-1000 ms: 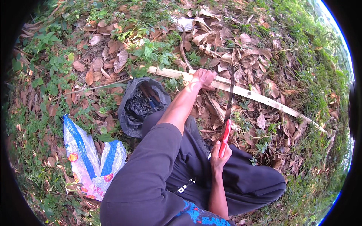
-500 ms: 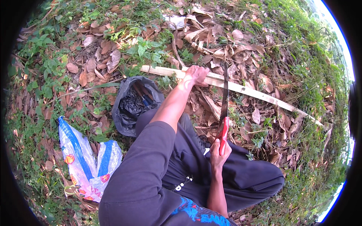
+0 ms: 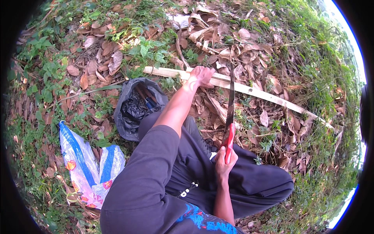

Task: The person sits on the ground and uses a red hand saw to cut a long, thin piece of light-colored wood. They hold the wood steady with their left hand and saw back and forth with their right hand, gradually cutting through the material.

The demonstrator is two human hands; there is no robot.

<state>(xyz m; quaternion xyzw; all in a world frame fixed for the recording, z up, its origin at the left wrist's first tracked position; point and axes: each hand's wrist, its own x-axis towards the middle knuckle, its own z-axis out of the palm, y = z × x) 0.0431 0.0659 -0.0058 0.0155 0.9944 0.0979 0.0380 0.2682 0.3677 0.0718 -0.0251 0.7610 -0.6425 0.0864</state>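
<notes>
A long pale wooden strip (image 3: 269, 96) lies across the ground in front of me, slanting down toward the right. My left hand (image 3: 201, 76) is closed around it left of its middle, where a second, shorter piece seems to lie along it. In my right hand (image 3: 226, 159) is the red handle of a hand saw (image 3: 231, 103). Its dark, narrow blade points away from me and crosses the strip just right of my left hand. Whether the teeth have cut into the wood is too small to tell.
Left of my knee stands an open black plastic bag (image 3: 124, 105) with dark-handled tools inside. Nearer on the left lies a white and blue patterned sack (image 3: 80, 156). Dry leaves (image 3: 272, 84) and green plants cover the ground. My folded legs (image 3: 257, 183) are close below the saw.
The right hand and saw have shifted very slightly toward me, the blade still across the strip. My left hand keeps its grip; the whole view has moved a little.
</notes>
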